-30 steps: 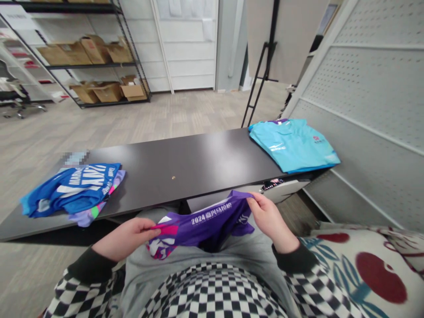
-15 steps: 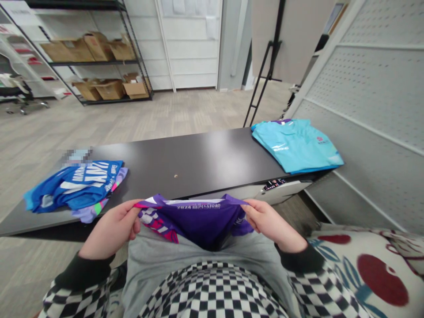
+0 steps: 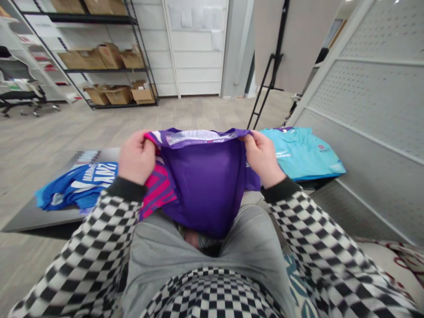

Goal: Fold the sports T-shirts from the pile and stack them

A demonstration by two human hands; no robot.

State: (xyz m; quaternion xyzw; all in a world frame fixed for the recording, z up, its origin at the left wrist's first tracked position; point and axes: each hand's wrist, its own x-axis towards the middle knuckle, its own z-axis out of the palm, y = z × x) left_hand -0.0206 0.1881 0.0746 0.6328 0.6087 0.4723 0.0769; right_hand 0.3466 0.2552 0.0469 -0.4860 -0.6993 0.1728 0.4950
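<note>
A purple T-shirt [image 3: 205, 185] with pink patterned parts hangs stretched between my two hands, above my lap and in front of the dark table [image 3: 36, 216]. My left hand [image 3: 137, 157] is closed on its left shoulder, where pink cloth shows. On the other side my right hand [image 3: 263, 157] pinches the right shoulder near the collar. The shirt's lower part droops between my knees. To the left, a crumpled blue shirt [image 3: 79, 185] with white lettering lies on the table. Folded light blue shirts [image 3: 304, 152] are stacked at the table's right end.
A black shelf rack [image 3: 106, 70] with cardboard boxes stands across the floor at the back left. A black metal stand [image 3: 270, 84] rises behind the table. White perforated panels [image 3: 374, 97] border the right side. Patterned fabric [image 3: 380, 265] lies at the lower right.
Both hands have risen and reached forward, lifting the purple T-shirt from my lap. More of its purple body now hangs down, and it covers the middle of the table.
</note>
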